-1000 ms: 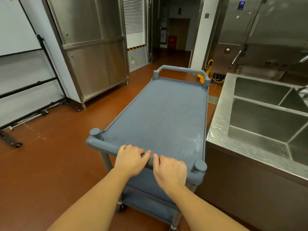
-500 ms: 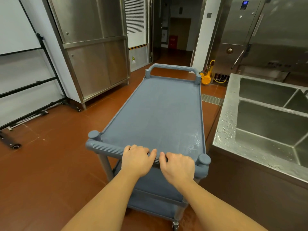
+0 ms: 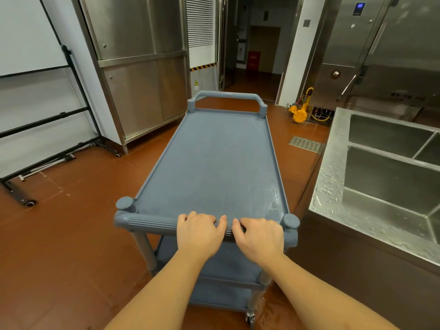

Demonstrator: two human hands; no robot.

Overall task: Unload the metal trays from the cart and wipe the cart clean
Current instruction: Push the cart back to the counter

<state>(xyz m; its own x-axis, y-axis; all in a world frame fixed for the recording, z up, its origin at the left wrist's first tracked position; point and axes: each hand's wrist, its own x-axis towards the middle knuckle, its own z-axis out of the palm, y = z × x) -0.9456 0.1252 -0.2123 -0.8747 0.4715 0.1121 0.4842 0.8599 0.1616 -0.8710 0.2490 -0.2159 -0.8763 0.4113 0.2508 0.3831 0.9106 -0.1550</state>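
Note:
A grey-blue plastic cart (image 3: 209, 163) stands lengthwise in front of me on the red floor. Its top shelf is bare, with a wet sheen near the right rim. My left hand (image 3: 198, 233) and my right hand (image 3: 260, 236) both grip the ribbed near handle (image 3: 152, 222), side by side right of its middle. Lower shelves show beneath the handle. No metal tray is in view.
A wet stainless sink unit (image 3: 333, 177) stands close to the cart's right side. A steel cabinet (image 3: 140, 67) and a black wheeled rack (image 3: 47, 129) line the left. A yellow valve (image 3: 301, 110), a floor drain (image 3: 306, 144) and an open doorway (image 3: 254, 55) lie ahead.
The cart has swung to point straighter ahead and away from the sink, and its far handle now lines up with the doorway. Both hands keep their grip on the near handle.

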